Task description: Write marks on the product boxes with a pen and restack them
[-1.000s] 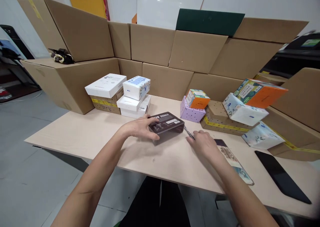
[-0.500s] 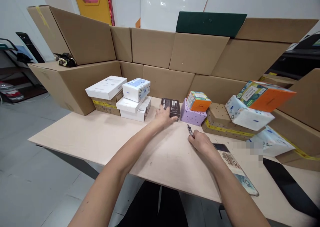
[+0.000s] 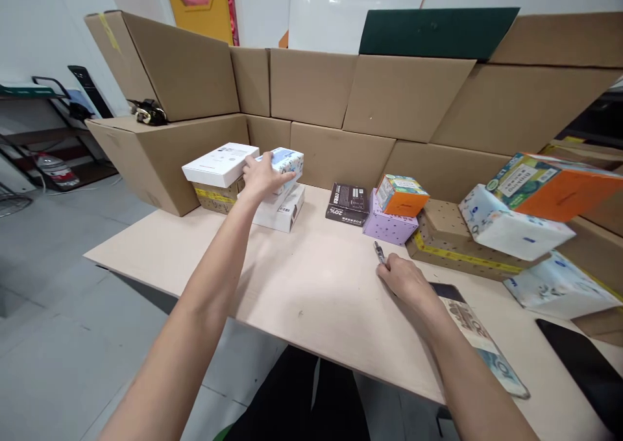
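My left hand [image 3: 263, 176] reaches over a white tissue pack [image 3: 291, 161] with a blue print, fingers spread and touching its top and near side. The pack lies on white boxes [image 3: 275, 216] at the left. My right hand [image 3: 405, 277] rests on the table, closed around a slim grey pen [image 3: 379, 253] that points away from me. Beyond the pen stands a purple box [image 3: 389, 226] with an orange box [image 3: 403, 201] on top. A dark box [image 3: 348, 202] lies left of the purple one, touched by neither hand.
A white flat box [image 3: 221, 163] sits on a brown box [image 3: 214, 198] at the left. To the right are stacked cartons, tissue packs [image 3: 516, 224], a flat banknote-printed item [image 3: 479, 337] and a black slab [image 3: 579, 369]. Large cardboard boxes [image 3: 311, 84] wall the back of the table [image 3: 302, 285].
My left hand has left the dark box and moved left to the tissue pack. My right hand still holds the pen in about the same place. The view has shifted slightly.
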{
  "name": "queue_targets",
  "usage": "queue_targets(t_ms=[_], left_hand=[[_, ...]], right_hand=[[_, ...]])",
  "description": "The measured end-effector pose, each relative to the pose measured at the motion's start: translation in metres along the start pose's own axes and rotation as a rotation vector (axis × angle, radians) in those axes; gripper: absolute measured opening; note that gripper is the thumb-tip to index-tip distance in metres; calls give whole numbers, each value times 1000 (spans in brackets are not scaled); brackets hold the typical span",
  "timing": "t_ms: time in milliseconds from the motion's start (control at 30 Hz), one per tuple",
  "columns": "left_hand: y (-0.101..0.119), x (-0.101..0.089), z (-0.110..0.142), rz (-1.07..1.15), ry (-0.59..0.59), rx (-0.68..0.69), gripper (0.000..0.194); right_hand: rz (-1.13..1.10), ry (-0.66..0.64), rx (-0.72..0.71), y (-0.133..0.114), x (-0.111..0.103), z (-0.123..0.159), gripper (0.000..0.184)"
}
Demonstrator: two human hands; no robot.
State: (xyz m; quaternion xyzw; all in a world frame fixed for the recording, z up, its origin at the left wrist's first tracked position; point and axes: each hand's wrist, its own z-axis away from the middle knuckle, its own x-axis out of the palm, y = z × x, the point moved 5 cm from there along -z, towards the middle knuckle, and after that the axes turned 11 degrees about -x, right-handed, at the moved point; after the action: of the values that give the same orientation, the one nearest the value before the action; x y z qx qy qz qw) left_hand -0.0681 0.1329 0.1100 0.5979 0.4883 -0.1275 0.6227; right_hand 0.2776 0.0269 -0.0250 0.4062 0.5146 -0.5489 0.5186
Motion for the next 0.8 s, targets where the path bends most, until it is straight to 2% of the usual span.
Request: queue_targets(t_ms=[100, 167, 233, 333, 400, 467, 533, 600, 667, 800], left_hand=[[3, -2, 11, 71, 47, 37, 67], [9, -6, 30, 154, 25, 159, 61], [15, -8, 56, 260, -59, 340, 59], [16, 5, 101, 371, -309, 627, 62], [9, 25, 128, 388, -523, 785, 64], [-3, 50, 146, 377, -682, 860, 71], [-18, 70, 152, 357, -769, 849, 83], [-32, 82, 150, 360, -828, 782, 107], [-44, 86, 142, 379, -899, 662, 124], [-57, 85, 127, 327, -1042, 450, 128]], right_hand=[[3, -3, 5, 0, 0, 0, 37], [2, -9, 8, 0, 0, 1, 37], [4, -9, 8, 0, -1, 1, 37], [-4, -1, 13, 2, -3, 1, 37], [-18, -3, 19, 5, -3, 1, 36], [-23, -4, 22, 8, -3, 0, 35], [-18, 6, 13, 9, -2, -1, 36], [-12, 18, 3, 10, -2, -1, 37], [-3, 21, 1, 9, -1, 0, 38], [19, -2, 21, 9, -1, 3, 34]])
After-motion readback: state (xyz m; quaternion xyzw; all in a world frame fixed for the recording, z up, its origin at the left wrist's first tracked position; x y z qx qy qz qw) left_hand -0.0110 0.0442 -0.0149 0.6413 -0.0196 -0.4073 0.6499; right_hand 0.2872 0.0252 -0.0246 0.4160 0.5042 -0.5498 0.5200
